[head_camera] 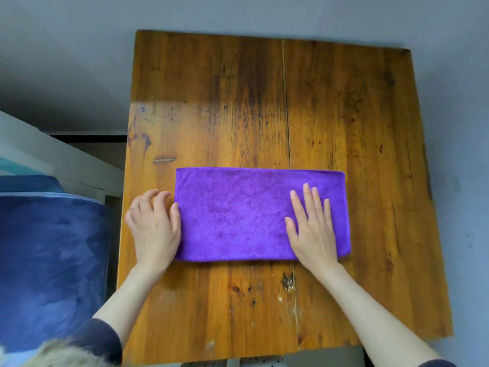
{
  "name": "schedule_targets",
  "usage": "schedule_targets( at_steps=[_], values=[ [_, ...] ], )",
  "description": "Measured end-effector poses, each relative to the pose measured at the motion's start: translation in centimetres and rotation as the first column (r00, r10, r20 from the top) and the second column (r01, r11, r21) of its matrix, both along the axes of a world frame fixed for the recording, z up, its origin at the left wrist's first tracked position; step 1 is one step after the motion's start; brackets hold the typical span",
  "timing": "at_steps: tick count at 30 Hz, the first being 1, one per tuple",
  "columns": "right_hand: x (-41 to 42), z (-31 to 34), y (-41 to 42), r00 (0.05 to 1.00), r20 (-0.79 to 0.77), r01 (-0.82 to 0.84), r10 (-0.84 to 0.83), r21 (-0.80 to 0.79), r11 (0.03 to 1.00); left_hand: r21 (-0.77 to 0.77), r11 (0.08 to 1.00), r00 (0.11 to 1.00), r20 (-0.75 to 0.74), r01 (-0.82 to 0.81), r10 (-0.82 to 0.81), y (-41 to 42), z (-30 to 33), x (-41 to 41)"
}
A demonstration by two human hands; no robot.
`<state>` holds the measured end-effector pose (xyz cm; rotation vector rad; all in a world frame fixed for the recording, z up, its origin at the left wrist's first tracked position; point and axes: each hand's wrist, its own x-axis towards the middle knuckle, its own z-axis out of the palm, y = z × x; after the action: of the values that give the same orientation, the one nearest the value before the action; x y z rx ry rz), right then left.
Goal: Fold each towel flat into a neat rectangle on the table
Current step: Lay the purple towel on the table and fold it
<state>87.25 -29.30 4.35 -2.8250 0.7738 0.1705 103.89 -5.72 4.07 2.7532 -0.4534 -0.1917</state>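
1. Right hand is laid palm-down on the right part of the purple microfibre towel, fingers straight and slightly spread, pointing away from the person. It's pressing flat, not gripping anything.
2. Left hand sits at the towel's left short edge. The thumb lies along that edge, touching the cloth; the other fingers are curled over the bare wood just beside it. Can't really tell whether it's actually pinching the hem or just resting against it.
3. The towel itself is already a long flat rectangle, lying crosswise on the near half of the worn orange-brown wooden plank table, edges pretty straight, no bunching that I can see.
4. Both forearms are bare, with dark sleeves pushed up near the bottom of the view.
5. Off to the left of the table there's a dark blue fabric surface and a white frame rail behind it.
6. The wall behind the table is plain grey-blue.
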Motion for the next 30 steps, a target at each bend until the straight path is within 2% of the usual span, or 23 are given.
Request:
schedule_targets(
  at_steps=[3,8,15,20,24,27,30],
  values=[
    [1.4,-0.3,3.0,0.997,0.001,-0.081,0.081,0.002,0.997,-0.003,0.992,0.989,-0.074,-0.130,0.129,0.1,0.0,-1.0],
    [3.3,-1.7,5.1,0.996,-0.024,-0.085,0.085,-0.010,0.996,-0.062,0.967,0.948,-0.225,-0.246,0.227,-0.9,0.1,-1.1],
    [3.3,-2.2,5.5,0.997,-0.044,-0.067,0.064,-0.058,0.996,0.058,0.950,0.884,-0.353,-0.307,0.307,-1.8,0.8,0.2],
    [4.5,-1.7,5.4,0.995,-0.066,-0.083,0.078,-0.073,0.994,-0.106,0.941,0.873,-0.418,-0.321,0.251,-1.6,1.5,2.0],
    [7.6,-1.5,5.5,0.992,-0.091,-0.085,0.084,-0.012,0.996,-0.211,0.902,0.842,-0.483,-0.376,0.239,-1.4,2.6,5.3],
    [8.1,-0.4,6.0,0.997,-0.076,-0.023,0.025,0.022,0.999,-0.234,0.871,0.761,-0.614,-0.431,0.212,-1.3,4.0,7.2],
    [5.9,0.6,6.6,0.992,-0.108,0.072,-0.066,0.053,0.996,-0.205,0.823,0.594,-0.782,-0.530,0.188,-1.4,5.4,7.7]
  ],
)
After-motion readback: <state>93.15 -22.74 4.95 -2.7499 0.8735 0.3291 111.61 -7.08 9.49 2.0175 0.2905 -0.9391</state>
